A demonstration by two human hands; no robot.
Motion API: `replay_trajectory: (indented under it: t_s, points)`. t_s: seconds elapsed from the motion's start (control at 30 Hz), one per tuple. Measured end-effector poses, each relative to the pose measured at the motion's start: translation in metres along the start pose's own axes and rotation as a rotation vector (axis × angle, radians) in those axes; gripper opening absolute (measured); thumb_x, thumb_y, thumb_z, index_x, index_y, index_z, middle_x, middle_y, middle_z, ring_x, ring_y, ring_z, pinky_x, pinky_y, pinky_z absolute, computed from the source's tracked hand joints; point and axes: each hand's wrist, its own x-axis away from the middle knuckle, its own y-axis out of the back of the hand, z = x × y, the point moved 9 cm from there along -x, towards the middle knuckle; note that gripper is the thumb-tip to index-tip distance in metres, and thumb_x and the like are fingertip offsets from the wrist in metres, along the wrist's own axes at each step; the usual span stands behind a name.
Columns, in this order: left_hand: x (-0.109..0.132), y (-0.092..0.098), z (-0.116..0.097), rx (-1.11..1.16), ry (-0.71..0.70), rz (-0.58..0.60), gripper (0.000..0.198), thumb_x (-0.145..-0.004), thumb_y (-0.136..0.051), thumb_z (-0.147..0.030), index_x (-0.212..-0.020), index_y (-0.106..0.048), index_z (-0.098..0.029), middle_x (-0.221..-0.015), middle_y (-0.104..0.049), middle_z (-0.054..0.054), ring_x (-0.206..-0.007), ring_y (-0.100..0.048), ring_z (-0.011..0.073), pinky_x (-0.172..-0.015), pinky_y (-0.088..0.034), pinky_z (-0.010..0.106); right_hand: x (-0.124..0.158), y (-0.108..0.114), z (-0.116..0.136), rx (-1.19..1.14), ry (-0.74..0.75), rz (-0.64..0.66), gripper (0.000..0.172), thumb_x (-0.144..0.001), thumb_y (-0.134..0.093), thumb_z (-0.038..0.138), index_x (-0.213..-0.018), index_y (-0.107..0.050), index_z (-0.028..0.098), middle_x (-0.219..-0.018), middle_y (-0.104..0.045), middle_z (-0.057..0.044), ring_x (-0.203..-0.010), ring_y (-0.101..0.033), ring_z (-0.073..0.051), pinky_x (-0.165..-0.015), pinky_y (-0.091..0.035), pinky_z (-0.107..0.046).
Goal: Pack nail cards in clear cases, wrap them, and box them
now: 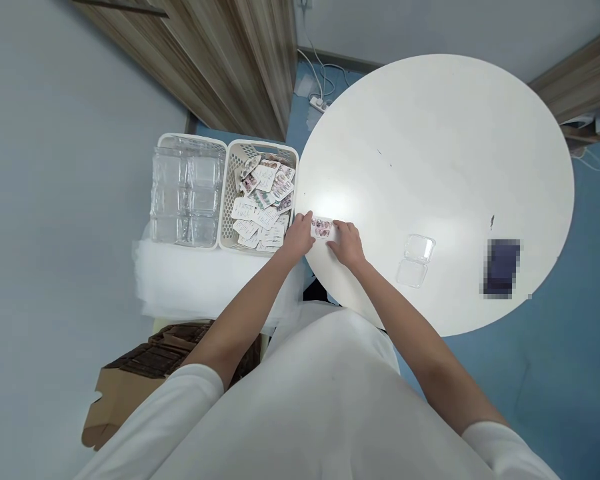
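A small white card [322,228] with rows of pinkish nail-shaped pieces lies flat at the left edge of the white round table [445,167]. My left hand [300,235] grips the card's left end between thumb and fingers. At its right end, my right hand [347,244] holds it the same way. Further right on the table, a clear plastic case [417,261] lies open. Just left of the table stands a white basket [229,207] heaped with similar cards, some with their printed sides up.
Another white basket [167,141] holds clear plastic cases [186,193]. A dark, pixelated object [501,268] lies on the table's right side. Below the baskets are white wrapping [205,280] and an open cardboard box [117,400]. A power strip [319,104] is on the floor behind.
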Motion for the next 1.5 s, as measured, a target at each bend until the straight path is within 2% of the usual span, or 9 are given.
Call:
replay_trajectory:
  t_s: [0.3, 0.63, 0.83, 1.1, 1.3, 1.5]
  points:
    - [-0.003, -0.006, -0.001, -0.031, -0.035, 0.011, 0.057, -0.070, -0.058, -0.010, -0.121, -0.033, -0.018, -0.108, -0.041, 0.009, -0.090, -0.051, 0.0205, -0.067, -0.043, 0.028, -0.007, -0.005, 0.001, 0.165, -0.083, -0.008, 0.055, -0.069, -0.059, 0.023, -0.121, -0.039, 0.024, -0.108, -0.050, -0.007, -0.097, -0.044, -0.024, -0.079, -0.038, -0.039]
    - [0.000, -0.003, -0.003, 0.044, -0.055, -0.050, 0.057, -0.068, -0.058, -0.008, -0.119, -0.034, -0.016, -0.110, -0.043, 0.010, -0.095, -0.050, 0.0229, -0.074, -0.044, 0.033, -0.007, -0.004, 0.004, 0.219, -0.103, -0.017, 0.058, -0.070, -0.058, 0.021, -0.123, -0.035, 0.024, -0.109, -0.050, -0.008, -0.096, -0.043, -0.025, -0.076, -0.037, -0.038]
    - [0.005, -0.002, -0.002, 0.111, -0.091, -0.126, 0.060, -0.067, -0.055, -0.004, -0.121, -0.033, -0.016, -0.111, -0.043, 0.011, -0.102, -0.046, 0.0241, -0.082, -0.042, 0.036, -0.006, -0.005, 0.006, 0.207, -0.103, -0.010, 0.058, -0.071, -0.056, 0.019, -0.124, -0.034, 0.023, -0.110, -0.050, -0.009, -0.096, -0.043, -0.026, -0.076, -0.038, -0.039]
    - [0.015, -0.009, -0.003, 0.219, -0.178, -0.154, 0.064, -0.066, -0.055, -0.004, -0.124, -0.032, -0.016, -0.111, -0.042, 0.011, -0.098, -0.048, 0.0219, -0.083, -0.043, 0.035, -0.003, -0.006, 0.001, 0.098, -0.050, 0.016, 0.059, -0.069, -0.054, 0.014, -0.124, -0.036, 0.020, -0.107, -0.052, -0.009, -0.098, -0.044, -0.026, -0.082, -0.039, -0.042]
    - [0.025, -0.013, -0.016, 0.298, -0.240, -0.140, 0.063, -0.067, -0.055, -0.006, -0.125, -0.033, -0.016, -0.107, -0.044, 0.009, -0.081, -0.052, 0.0156, -0.076, -0.046, 0.032, 0.022, 0.006, -0.007, -0.084, 0.047, 0.015, 0.070, -0.069, -0.055, 0.017, -0.132, -0.026, 0.020, -0.105, -0.047, -0.008, -0.098, -0.046, -0.022, -0.087, -0.040, -0.040]
    - [0.038, -0.026, -0.045, 0.358, -0.349, -0.103, 0.063, -0.069, -0.057, -0.010, -0.127, -0.033, -0.019, -0.103, -0.045, 0.006, -0.079, -0.052, 0.0135, -0.077, -0.047, 0.031, 0.060, 0.030, -0.026, -0.125, 0.072, -0.062, 0.067, -0.072, -0.052, 0.018, -0.133, -0.025, 0.023, -0.104, -0.047, -0.007, -0.097, -0.047, -0.021, -0.085, -0.042, -0.040]
